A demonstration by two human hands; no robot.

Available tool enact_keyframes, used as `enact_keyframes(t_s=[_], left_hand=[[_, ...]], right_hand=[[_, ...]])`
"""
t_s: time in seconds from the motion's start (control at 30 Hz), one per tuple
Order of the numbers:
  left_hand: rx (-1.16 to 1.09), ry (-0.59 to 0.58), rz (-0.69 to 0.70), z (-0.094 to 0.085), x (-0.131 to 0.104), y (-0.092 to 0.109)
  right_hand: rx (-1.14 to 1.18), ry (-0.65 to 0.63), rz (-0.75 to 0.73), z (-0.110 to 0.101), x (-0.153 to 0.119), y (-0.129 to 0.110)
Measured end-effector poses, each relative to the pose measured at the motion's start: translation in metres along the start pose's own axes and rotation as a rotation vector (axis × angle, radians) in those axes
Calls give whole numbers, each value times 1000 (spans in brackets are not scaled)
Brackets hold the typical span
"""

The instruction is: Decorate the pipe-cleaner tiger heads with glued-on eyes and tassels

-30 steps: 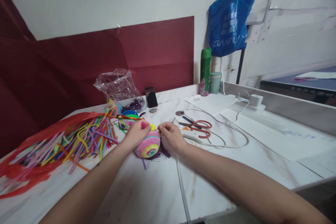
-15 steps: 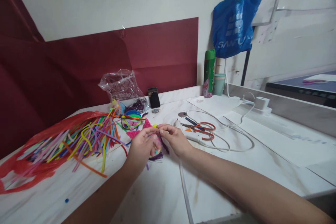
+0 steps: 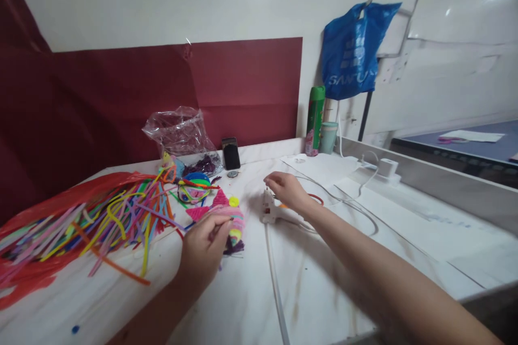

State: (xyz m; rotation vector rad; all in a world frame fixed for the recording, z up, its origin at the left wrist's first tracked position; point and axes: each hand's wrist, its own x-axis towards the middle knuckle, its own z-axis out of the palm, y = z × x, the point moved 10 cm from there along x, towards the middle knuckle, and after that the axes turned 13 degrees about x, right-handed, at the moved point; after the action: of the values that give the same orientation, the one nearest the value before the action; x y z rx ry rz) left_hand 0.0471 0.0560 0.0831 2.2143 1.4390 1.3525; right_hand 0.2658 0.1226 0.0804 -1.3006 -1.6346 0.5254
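My left hand (image 3: 205, 242) is closed in a pinch on a small dark piece (image 3: 231, 219), too small to name. It hovers over a pink striped fuzzy craft piece (image 3: 239, 221) with pink points, a yellow flower-like knob (image 3: 233, 201) and a dark purple fringe, lying on the table. My right hand (image 3: 288, 188) is apart to the right, thumb and fingers drawn together above a white power strip (image 3: 267, 206) with a red switch. Whatever those fingertips hold, if anything, cannot be made out. Scissors (image 3: 316, 199) and an orange tip (image 3: 284, 206) are mostly hidden behind that hand.
Loose pipe cleaners (image 3: 117, 221) cover a red plastic sheet (image 3: 36, 285) on the left. Behind are a clear bag (image 3: 178, 132), a phone (image 3: 231, 153) and a round striped craft piece (image 3: 196, 188). White cables (image 3: 272, 275) cross the table; a green bottle (image 3: 314, 121) and cup (image 3: 328, 137) stand farther back.
My hands, together over the craft piece before, have separated. The right went right and up over the power strip; the left moved slightly left and down, uncovering the craft piece. The view has shifted slightly.
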Motion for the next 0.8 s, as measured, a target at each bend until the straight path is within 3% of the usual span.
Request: enact_keyframes(t_s=[0.07,0.17,0.33,0.47,0.53,0.63,0.8], left_hand=[[125,106,266,-11,-3,22],[233,172,487,-7,-13,34],[327,166,572,8,-22,27],[351,157,557,8,-20,19],[352,147,536,7,-17,15],[342,126,490,7,-11,8],[329,122,472,8,-8,6]], right_hand=[[-332,-124,-32,2,2,11],[-487,-231,-42,13,-7,26],[-621,-313,-109,41,-27,40],[-681,-288,-141,47,-30,48],[-630,-212,-150,38,-27,45],[-325,-84,-146,20,-24,36],[130,-9,-104,7,-37,21]])
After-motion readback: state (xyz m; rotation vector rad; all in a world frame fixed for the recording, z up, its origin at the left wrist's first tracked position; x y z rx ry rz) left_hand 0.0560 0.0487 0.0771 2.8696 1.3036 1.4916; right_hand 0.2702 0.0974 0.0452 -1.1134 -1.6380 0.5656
